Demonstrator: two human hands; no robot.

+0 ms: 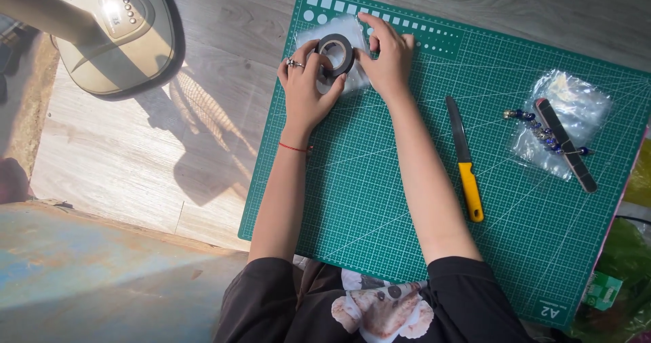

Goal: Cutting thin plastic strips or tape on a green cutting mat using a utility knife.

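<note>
A roll of black tape is held over a small clear plastic bag at the far end of a green cutting mat. My left hand, with a ring on one finger and a red thread at the wrist, grips the roll from the left. From the right, my right hand rests on the roll and the bag, fingers pointing away from me. Both forearms stretch out over the mat.
A yellow-handled knife lies right of my right arm. Further right, a clear bag has a blue bead string and a dark nail file on it. A beige lamp base stands far left on the wooden floor.
</note>
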